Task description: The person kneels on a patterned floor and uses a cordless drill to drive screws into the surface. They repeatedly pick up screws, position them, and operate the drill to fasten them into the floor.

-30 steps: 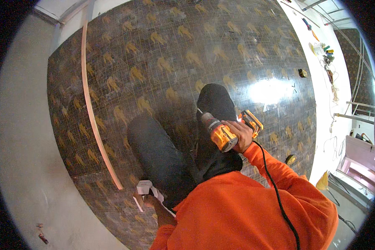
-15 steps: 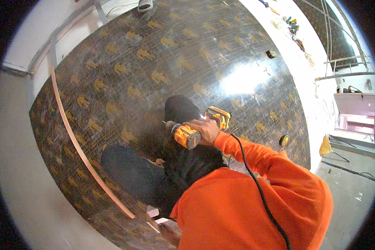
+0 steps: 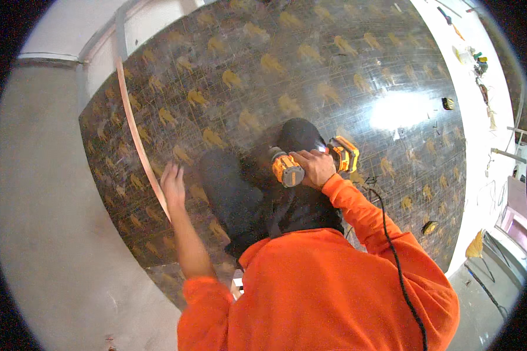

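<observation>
My right hand [image 3: 317, 168] is wrapped round the grip of a yellow-orange and black cordless drill [image 3: 288, 170], which points away to the left above my dark-clothed knees. Its battery end [image 3: 344, 154] sticks out to the right of the hand. My left hand [image 3: 173, 186] is bare, with its fingers stretched out over the right side of a long thin wooden strip [image 3: 136, 131]. Whether the fingertips touch the strip or the dark board under it, I cannot tell. The strip lies along the left part of the large dark patterned board [image 3: 263, 82].
On the board's right side lie a small yellow and black item [image 3: 447, 103] and a similar one [image 3: 429, 227]. A black cord [image 3: 390, 240] runs over my right sleeve. Tools [image 3: 480, 64] lie on the pale strip beyond, with a yellow broom [image 3: 475, 244] near the right edge.
My left hand has come into view and reached out beside the wooden strip. The view has shifted left, so the board and drill appear farther right. The drill stays in my right hand.
</observation>
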Available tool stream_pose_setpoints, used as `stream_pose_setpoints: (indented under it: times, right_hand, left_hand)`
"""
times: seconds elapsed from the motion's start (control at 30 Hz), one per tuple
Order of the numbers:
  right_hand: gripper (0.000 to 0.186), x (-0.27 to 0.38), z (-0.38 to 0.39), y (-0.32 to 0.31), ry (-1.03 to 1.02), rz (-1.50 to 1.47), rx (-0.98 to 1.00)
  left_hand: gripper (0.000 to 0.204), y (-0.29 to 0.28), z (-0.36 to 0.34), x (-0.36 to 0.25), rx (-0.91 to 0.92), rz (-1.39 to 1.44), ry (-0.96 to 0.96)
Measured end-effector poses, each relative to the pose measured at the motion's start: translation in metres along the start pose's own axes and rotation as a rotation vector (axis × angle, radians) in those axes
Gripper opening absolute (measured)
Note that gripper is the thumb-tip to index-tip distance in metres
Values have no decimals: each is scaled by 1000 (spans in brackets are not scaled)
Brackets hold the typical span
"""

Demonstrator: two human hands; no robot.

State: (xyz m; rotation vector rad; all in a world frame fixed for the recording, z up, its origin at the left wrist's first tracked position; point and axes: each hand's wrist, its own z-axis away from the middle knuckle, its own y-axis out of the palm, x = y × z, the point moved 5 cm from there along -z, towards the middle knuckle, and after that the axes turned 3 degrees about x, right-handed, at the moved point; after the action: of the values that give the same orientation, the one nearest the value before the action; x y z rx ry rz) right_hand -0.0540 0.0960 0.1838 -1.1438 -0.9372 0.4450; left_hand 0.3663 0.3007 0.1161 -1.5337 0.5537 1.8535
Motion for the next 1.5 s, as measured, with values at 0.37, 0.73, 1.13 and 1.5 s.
stream_pose_setpoints:
  times: [0.37,0.73,1.13,1.5]
  right_hand:
    - [54,14,7,-14,155,-187,60]
    - [54,11,14,-36,188,-372,152]
    - [57,58,101,-114,173,-558,-486]
    - [51,114,126,-119,-28,-640,-546]
  left_hand:
    - [37,37,-95,119,130,17,-622]
    - [22,-3,-84,92,288,-891,-78]
    - [27,-6,-48,36,39,-844,-62]
    - [13,131,136,-81,445,846,-304]
